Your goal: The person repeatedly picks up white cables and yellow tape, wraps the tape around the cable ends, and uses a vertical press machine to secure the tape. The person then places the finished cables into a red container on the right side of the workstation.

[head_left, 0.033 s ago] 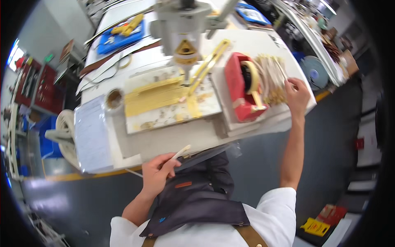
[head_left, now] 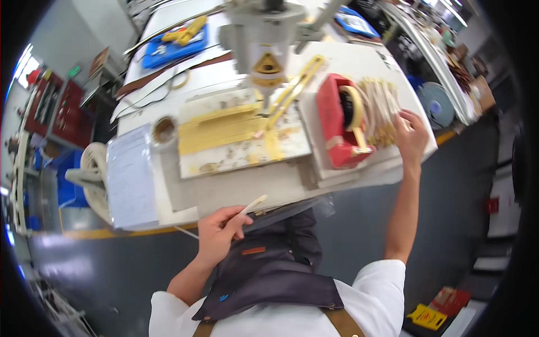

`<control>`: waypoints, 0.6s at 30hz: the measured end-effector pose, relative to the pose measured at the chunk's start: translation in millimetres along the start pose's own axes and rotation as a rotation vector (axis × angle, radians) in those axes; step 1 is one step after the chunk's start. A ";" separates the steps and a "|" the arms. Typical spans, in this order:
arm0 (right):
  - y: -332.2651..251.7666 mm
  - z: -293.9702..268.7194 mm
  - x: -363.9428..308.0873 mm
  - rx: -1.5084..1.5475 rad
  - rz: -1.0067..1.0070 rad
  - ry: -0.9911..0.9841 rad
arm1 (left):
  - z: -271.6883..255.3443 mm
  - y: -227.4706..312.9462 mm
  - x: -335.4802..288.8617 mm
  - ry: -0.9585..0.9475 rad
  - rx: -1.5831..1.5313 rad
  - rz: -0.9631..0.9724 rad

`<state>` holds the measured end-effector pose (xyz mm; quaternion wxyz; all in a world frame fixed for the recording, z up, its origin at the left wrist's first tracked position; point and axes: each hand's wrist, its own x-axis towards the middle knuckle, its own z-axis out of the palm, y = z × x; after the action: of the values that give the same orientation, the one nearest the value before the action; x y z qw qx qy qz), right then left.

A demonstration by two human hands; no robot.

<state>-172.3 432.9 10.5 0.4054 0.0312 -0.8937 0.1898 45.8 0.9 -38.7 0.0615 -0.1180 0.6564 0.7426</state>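
My left hand (head_left: 220,231) is closed on a thin off-white cord (head_left: 254,205). One end of the cord sticks up past the fingers, and its tail shows beyond the wrist side at the table's front edge. Out to the right, my right hand (head_left: 412,136) pinches a pale cord at the outer side of a bundle of off-white cords (head_left: 380,104) with yellowish ends. The fingertips partly hide what they grip. Left of that bundle stands a red tape dispenser (head_left: 332,126) with a roll of yellowish tape.
A white plate with yellow tape strips (head_left: 205,137) lies under a grey press head (head_left: 263,45). Around it are a tape roll (head_left: 163,130), a sleeved paper sheet (head_left: 132,177), a blue tray (head_left: 168,53) and, beyond the left edge, a coiled white strap (head_left: 94,160).
The whole view has shifted slightly, so the table sits a little further right. Both hands keep their grips, the right one staying at the cord bundle.
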 end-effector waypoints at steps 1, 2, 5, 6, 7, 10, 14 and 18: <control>-8.8 1.1 -3.3 -0.005 -0.090 0.089 | -1.6 2.4 -1.0 0.005 -0.001 -0.003; -34.4 -6.3 -4.7 0.081 -0.094 0.118 | -3.8 2.1 -1.7 0.009 -0.009 -0.005; -105.1 -28.8 -34.5 0.567 -0.047 -0.064 | -6.7 -2.1 -3.3 -0.014 -0.036 -0.005; -131.8 -33.3 -43.7 0.710 -0.101 -0.280 | -5.7 -1.8 -4.5 -0.023 -0.035 -0.008; -160.5 -35.3 -55.3 0.784 -0.037 -0.543 | -4.1 -2.5 -3.4 -0.046 -0.031 -0.009; -210.9 -14.6 -90.6 1.037 -0.024 -0.997 | -0.7 0.9 -7.5 -0.084 -0.014 -0.016; -224.7 9.3 -105.7 1.116 -0.211 -1.088 | -14.4 9.0 -13.4 -0.060 0.079 -0.060; -215.4 21.2 -89.5 1.097 -0.197 -1.048 | -66.2 20.9 -22.8 0.135 0.452 0.197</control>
<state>-82.4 216.9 -0.6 -0.1299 0.3934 -0.7401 0.5298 69.0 -65.9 -20.0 -0.0301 -0.0859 0.8168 0.5697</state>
